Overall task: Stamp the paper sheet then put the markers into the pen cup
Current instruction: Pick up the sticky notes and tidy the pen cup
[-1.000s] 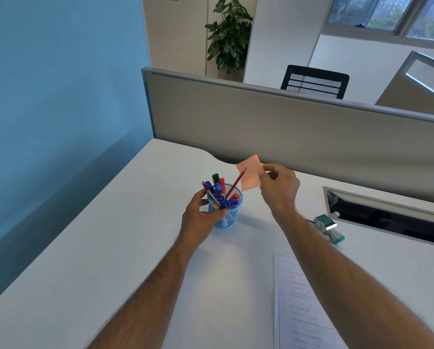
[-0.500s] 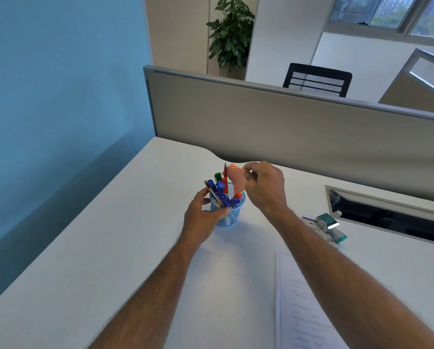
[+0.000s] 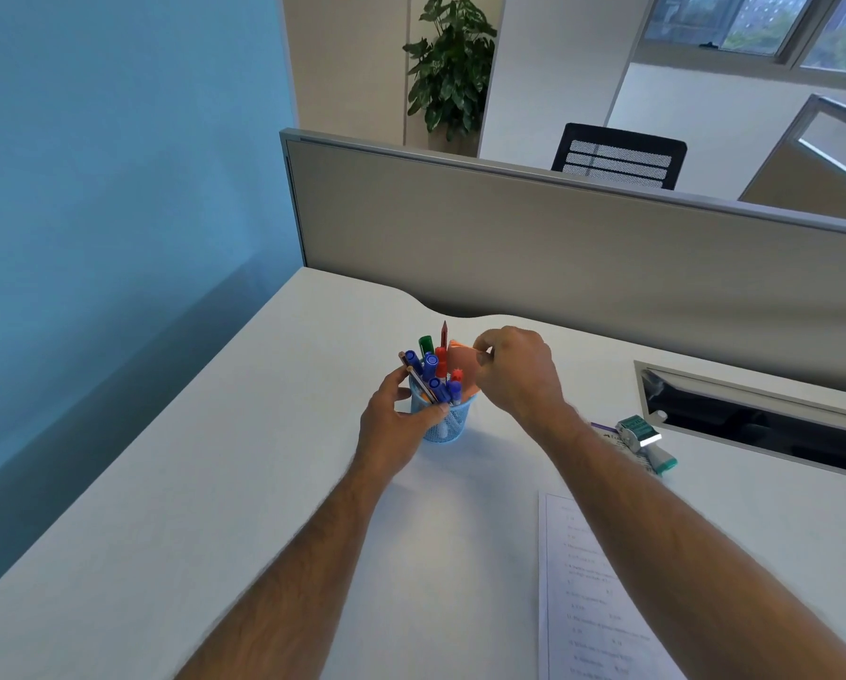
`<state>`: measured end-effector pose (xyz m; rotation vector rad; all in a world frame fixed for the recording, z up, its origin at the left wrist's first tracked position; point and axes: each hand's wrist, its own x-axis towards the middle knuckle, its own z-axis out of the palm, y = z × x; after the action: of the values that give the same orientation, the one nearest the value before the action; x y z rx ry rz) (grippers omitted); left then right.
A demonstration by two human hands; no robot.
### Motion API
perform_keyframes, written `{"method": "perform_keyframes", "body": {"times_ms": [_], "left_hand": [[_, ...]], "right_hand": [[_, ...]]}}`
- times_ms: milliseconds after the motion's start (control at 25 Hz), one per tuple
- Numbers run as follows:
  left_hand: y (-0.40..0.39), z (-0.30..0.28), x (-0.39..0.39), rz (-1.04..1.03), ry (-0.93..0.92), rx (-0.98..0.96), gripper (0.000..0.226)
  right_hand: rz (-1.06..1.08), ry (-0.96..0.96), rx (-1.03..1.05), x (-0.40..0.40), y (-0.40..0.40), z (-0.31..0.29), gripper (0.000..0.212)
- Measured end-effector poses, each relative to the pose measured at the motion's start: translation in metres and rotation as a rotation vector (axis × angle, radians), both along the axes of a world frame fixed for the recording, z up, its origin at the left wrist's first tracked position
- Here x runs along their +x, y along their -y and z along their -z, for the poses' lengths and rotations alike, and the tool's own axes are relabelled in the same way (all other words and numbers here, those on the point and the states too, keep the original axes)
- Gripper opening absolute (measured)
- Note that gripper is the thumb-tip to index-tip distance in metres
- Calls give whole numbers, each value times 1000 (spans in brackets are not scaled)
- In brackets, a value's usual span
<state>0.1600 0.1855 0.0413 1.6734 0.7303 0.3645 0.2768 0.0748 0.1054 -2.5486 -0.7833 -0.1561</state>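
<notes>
White desk [image 3: 215, 483] fills the lower part of the room from where I stand, with a blue wall [image 3: 117, 164] on the left and a grey partition [image 3: 534, 247] running along its far edge; a potted plant [image 3: 450, 71] and a black mesh chair [image 3: 617, 157] show behind it. Left of centre, the left hand [image 3: 394, 427] is wrapped around the near side of a blue mesh pen cup [image 3: 448, 424], fingers and thumb gripping its wall. The cup stands upright on the desk and is packed with markers [image 3: 431, 368]: blue caps at the front, a green one and a red one behind, and a red pencil [image 3: 444, 333] sticking up tallest. Just right of the markers, a folded orange paper [image 3: 462, 363] stands in the cup, its lower part inside the rim. The right hand [image 3: 519, 373] hovers right beside the cup, thumb and fingers pinched at the paper's upper edge. Further right, well apart from both hands, a green and white stamp [image 3: 644, 439] lies on its side on the desk, near a dark cable slot [image 3: 754, 419] cut into the surface. Toward the near right, a printed paper sheet [image 3: 588, 606] lies flat, partly covered by the right forearm.
</notes>
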Motion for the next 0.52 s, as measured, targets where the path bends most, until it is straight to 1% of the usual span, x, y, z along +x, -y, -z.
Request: {"method": "perform_keyframes", "body": {"times_ms": [160, 360, 440, 520], "left_hand": [[0, -1, 0, 0, -23, -6, 70], [-1, -1, 0, 4, -31, 20, 70], [-1, -1, 0, 4, -28, 34, 69], [-1, -1, 1, 8, -22, 41, 70]], "right_hand": [[-12, 27, -145, -6, -10, 9, 9], [-37, 118, -271, -10, -16, 19, 8], [-33, 113, -270, -9, -16, 26, 14], [-16, 69, -225, -8, -14, 30, 21]]}}
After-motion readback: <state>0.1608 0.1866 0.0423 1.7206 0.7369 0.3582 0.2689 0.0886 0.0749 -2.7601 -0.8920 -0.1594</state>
